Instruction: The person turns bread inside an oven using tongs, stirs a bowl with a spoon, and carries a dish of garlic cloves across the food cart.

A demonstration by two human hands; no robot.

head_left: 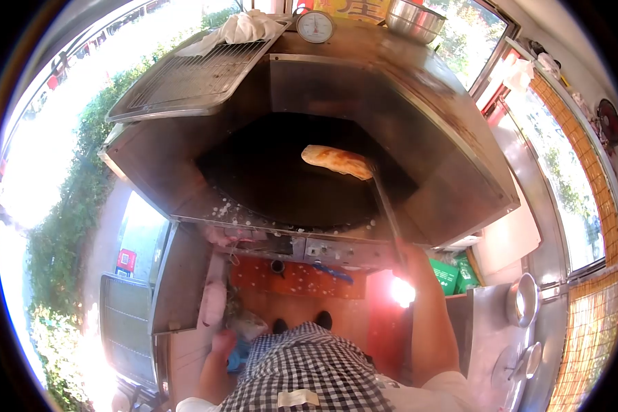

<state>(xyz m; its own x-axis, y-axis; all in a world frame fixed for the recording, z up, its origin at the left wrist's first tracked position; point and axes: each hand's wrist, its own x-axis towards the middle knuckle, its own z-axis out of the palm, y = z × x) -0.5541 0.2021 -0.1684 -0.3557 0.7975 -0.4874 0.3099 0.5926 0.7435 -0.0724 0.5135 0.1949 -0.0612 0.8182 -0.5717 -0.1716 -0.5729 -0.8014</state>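
A long browned flatbread (336,161) lies on the dark round griddle (275,172), right of its middle. My right hand (408,257) is closed on the handle of a metal spatula (386,206), whose far end meets the right end of the bread. Bright glare lies just beside this hand. My left hand (224,341) hangs low at my left side, away from the griddle, with its fingers curled; whether anything is in it is too small to tell.
A wire rack tray (185,82) with a white cloth (247,29) rests at the griddle's back left edge. Behind stand a dial gauge (316,26) and a metal bowl (413,22). Metal walls (453,154) surround the griddle. A pan (522,301) is at the right.
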